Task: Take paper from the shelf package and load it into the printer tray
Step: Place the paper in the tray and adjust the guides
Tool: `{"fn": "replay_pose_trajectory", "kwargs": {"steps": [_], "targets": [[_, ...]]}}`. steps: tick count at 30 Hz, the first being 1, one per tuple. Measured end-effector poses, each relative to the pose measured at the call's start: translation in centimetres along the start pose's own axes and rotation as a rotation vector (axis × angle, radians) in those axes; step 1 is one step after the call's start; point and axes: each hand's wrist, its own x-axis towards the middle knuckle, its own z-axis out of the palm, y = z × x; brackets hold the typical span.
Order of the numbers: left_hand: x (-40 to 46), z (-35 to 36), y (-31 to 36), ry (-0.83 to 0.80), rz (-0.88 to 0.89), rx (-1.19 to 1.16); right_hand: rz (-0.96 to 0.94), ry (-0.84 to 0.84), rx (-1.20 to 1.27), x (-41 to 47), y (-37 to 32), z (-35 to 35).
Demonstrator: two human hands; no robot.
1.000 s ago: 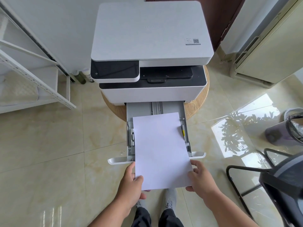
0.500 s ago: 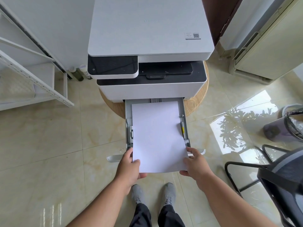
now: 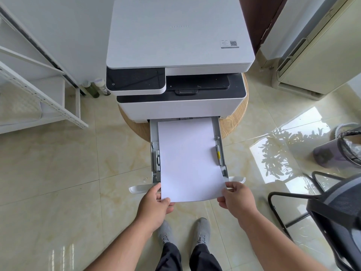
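A white printer (image 3: 179, 45) stands on a round wooden stool (image 3: 232, 124). Its grey paper tray (image 3: 154, 153) is pulled out toward me. A stack of white paper (image 3: 189, 159) lies over the tray, with its far edge close to the printer's slot and its near edge sticking out past the tray front. My left hand (image 3: 154, 204) pinches the paper's near left corner. My right hand (image 3: 238, 198) grips the near right corner. The paper package on the shelf is not in view.
A white metal shelf (image 3: 39, 98) stands at the left. Small bottles (image 3: 97, 87) sit on the floor beside it. A black chair (image 3: 332, 212) and a lined bin (image 3: 343, 147) are at the right. A cream air-conditioning unit (image 3: 316, 51) stands at the back right.
Both hands have pushed the paper forward into the tray. Its far edge now reaches the printer's slot, and less of it overhangs the tray front.
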Motion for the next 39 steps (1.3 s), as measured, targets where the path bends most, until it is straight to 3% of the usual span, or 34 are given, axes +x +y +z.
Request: {"fn": "replay_pose_trajectory", "kwargs": {"steps": [17,39], "targets": [[3.8,-0.2,0.4,0.045,0.188,0.350,-0.021,-0.001,-0.008,1.3,-2.6,0.7],[6.5,0.9,1.7,0.246,0.210,0.575,0.069,0.025,0.009,4.7,-4.0,2.3]]}}
